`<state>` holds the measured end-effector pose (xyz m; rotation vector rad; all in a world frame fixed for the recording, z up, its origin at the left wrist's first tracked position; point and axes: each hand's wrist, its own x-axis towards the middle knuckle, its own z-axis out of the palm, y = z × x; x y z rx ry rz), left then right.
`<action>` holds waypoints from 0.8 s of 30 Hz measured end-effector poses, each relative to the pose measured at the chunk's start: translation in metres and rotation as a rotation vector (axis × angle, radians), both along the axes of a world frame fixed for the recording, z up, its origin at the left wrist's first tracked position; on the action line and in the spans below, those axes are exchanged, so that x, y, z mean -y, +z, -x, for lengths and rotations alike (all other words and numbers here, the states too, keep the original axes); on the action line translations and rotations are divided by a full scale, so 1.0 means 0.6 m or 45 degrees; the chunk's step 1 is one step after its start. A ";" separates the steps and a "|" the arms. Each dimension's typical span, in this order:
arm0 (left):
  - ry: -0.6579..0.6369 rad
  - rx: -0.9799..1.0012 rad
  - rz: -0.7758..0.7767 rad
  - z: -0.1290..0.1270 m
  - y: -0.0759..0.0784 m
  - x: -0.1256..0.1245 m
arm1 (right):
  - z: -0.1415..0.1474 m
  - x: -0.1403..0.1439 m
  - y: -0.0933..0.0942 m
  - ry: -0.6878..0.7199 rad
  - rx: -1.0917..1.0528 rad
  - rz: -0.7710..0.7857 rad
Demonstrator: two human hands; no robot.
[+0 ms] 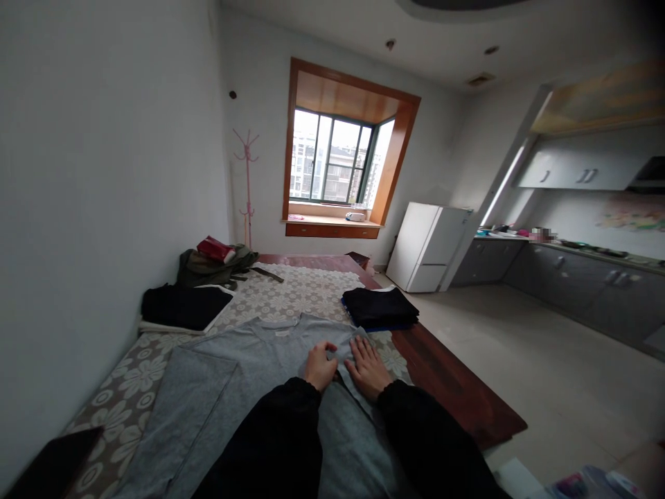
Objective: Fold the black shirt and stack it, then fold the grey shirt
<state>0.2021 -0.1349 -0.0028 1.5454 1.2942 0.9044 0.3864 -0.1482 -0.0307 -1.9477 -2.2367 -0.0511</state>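
Grey garment mid-fold on the patterned table, two folded stacks already set aside.

Head view: grey shirt [249,388] spread flat, one sleeve turned in at the right side; left hand [320,365] curled, pinching the fabric edge; right hand [368,367] open, palm pressed flat on the fold. Folded black pile [380,308] just beyond, another black pile [183,306] by the wall. Remaining folds not yet made.

grey garment [249,388]: lower part under sleeves | countertop item [543,234]: blurred | dark object [52,464]: cut off
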 end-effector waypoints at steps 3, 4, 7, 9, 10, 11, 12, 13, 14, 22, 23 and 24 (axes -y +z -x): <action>0.009 -0.065 -0.071 0.003 0.002 -0.002 | -0.002 0.006 0.000 0.040 0.009 0.041; 0.012 -0.084 -0.094 0.004 0.004 -0.003 | -0.003 0.007 0.003 0.042 0.010 0.068; 0.011 -0.133 -0.153 0.009 0.010 -0.001 | -0.004 0.004 0.016 0.018 -0.002 0.143; 0.002 -0.161 -0.186 0.013 0.015 0.002 | -0.002 -0.002 0.023 -0.005 -0.021 0.169; -0.003 -0.174 -0.203 0.014 0.018 0.004 | 0.000 -0.006 0.025 -0.020 -0.031 0.170; -0.008 -0.187 -0.222 0.016 0.021 0.005 | 0.001 -0.011 0.026 -0.036 -0.039 0.161; -0.012 -0.199 -0.241 0.017 0.023 0.007 | 0.002 -0.016 0.027 -0.049 -0.042 0.142; -0.017 -0.211 -0.262 0.017 0.025 0.008 | 0.003 -0.021 0.026 -0.059 -0.040 0.115; -0.024 -0.223 -0.283 0.018 0.027 0.010 | 0.004 -0.025 0.025 -0.060 -0.034 0.089; -0.034 -0.309 -0.350 0.020 0.054 0.032 | -0.009 -0.043 -0.006 0.027 -0.153 -0.005; -0.020 -0.324 -0.337 0.028 0.060 0.036 | -0.015 -0.046 -0.010 0.008 -0.243 -0.060; -0.008 -0.341 -0.323 0.042 0.067 0.041 | -0.023 -0.051 -0.012 -0.035 -0.348 -0.116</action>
